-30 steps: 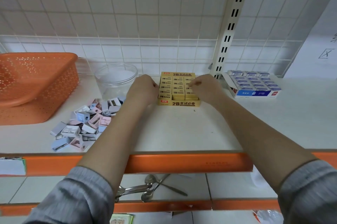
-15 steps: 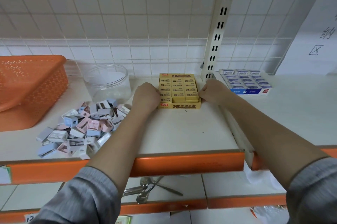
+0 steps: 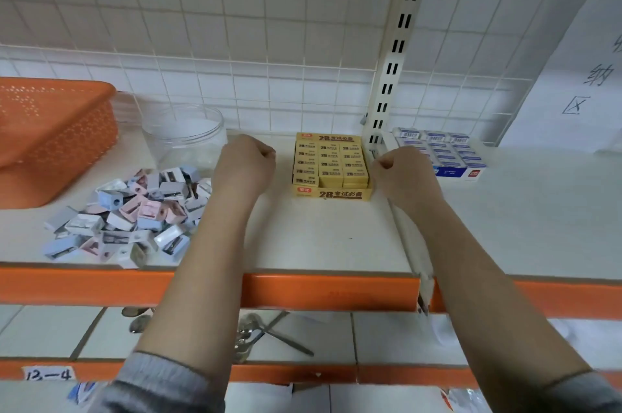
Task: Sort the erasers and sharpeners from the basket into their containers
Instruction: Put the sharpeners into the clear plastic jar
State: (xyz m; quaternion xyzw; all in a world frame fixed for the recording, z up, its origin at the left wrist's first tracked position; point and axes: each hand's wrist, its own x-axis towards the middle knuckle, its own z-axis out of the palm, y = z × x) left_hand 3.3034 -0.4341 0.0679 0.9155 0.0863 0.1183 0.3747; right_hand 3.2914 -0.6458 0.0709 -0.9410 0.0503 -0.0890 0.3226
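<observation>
Both hands are curled into loose fists holding nothing, the left hand (image 3: pixel 244 165) apart from the yellow eraser box (image 3: pixel 331 165) on its left, the right hand (image 3: pixel 405 173) just beside its right edge. The sharpeners (image 3: pixel 134 214) lie heaped on the shelf (image 3: pixel 323 237) left of it, near the clear jar (image 3: pixel 185 136). That pile sits close to the shelf's near edge, so I'd judge a careless sweep of the left forearm could knock some off.

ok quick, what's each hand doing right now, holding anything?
Left hand: fingers curled into a fist, holding nothing, left of the yellow eraser box.
Right hand: fingers curled, nothing visibly held, at the box's right side.
</observation>
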